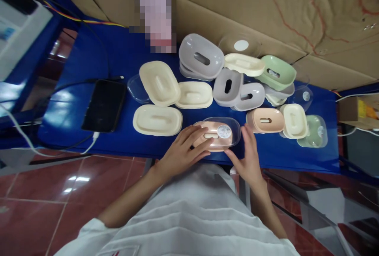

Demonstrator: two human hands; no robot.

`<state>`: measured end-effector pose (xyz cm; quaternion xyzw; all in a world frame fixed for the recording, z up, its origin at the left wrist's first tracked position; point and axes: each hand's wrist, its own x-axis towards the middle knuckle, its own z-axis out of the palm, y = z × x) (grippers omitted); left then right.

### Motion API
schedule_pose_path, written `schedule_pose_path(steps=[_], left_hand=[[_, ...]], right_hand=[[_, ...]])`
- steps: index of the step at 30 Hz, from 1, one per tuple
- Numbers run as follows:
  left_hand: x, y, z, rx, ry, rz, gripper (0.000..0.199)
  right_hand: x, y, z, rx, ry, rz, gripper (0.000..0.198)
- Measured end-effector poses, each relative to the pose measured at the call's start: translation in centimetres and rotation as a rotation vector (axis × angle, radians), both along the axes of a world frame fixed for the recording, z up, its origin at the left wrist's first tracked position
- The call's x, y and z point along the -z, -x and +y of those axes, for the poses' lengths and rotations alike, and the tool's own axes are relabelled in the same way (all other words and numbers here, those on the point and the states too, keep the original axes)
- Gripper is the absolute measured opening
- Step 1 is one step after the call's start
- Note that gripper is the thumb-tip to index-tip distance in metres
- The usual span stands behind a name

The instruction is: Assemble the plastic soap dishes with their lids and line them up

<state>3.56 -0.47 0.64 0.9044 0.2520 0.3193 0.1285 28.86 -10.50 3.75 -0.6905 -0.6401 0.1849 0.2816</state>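
Note:
A peach soap dish (217,144) with a slot in its middle lies at the table's front edge. Its clear lid (233,131), with a round white sticker, sits over it and sticks out to the right. My left hand (185,145) grips the dish's left end, fingers over the top and thumb along the near side. Around the lid's right end is my right hand (248,157), thumb and fingers apart; the thumb is close to the near corner, and I cannot tell whether it touches. Just right of that hand stands another peach dish (269,120) with a cream insert showing through its slot.
Cream trays (157,120), grey slotted dishes (201,51), a green dish (278,72) and several clear lids (137,89) cover the blue table (118,145). A phone (103,106) on a white cable lies left. Cardboard (266,11) walls the back.

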Motion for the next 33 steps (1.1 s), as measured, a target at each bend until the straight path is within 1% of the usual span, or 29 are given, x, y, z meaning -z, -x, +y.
schedule_pose_path(steps=[2,4,7,10,15,19,22,25,27,29,31,33], left_hand=[[0.1,0.2,-0.1,-0.025,0.012,-0.009,0.051],[0.1,0.5,-0.2,-0.059,0.036,-0.021,0.054],[0.3,1.3,-0.2,-0.086,0.095,-0.027,0.057],[0.7,2.0,-0.3,-0.088,0.136,-0.015,0.057],[1.4,2.4,-0.3,-0.090,0.164,-0.091,0.056],[1.5,2.5,-0.2,-0.096,0.140,-0.095,0.052],[1.5,2.4,-0.1,-0.102,0.129,-0.068,0.049],[1.3,2.2,-0.1,-0.087,0.138,-0.062,0.048],[0.9,2.1,-0.2,-0.055,0.189,-0.101,0.049],[0.5,2.1,-0.2,-0.035,0.263,-0.152,0.054],[0.1,2.0,-0.2,-0.039,0.290,-0.166,0.056],[-0.1,1.9,-0.1,-0.059,0.243,-0.124,0.055]], right_hand=[[0.1,-0.4,0.9,-0.176,-0.011,-0.096,0.082],[0.5,-0.5,1.5,-0.285,-0.053,-0.181,0.081],[1.5,-0.2,1.6,-0.357,-0.153,-0.294,0.088],[2.2,0.0,1.5,-0.429,-0.193,-0.339,0.088],[1.8,-0.1,1.6,-0.527,-0.225,-0.340,0.084],[1.9,-0.3,1.8,-0.585,-0.246,-0.335,0.083],[2.8,-0.4,2.1,-0.534,-0.258,-0.282,0.084],[3.3,-0.5,2.5,-0.483,-0.221,-0.227,0.085],[3.1,-0.7,2.6,-0.494,-0.213,-0.223,0.086],[2.2,-1.3,2.2,-0.473,-0.246,-0.244,0.087],[0.9,-2.9,1.5,-0.356,-0.339,-0.294,0.090],[-0.5,-6.3,0.6,-0.132,-0.459,-0.385,0.091]])
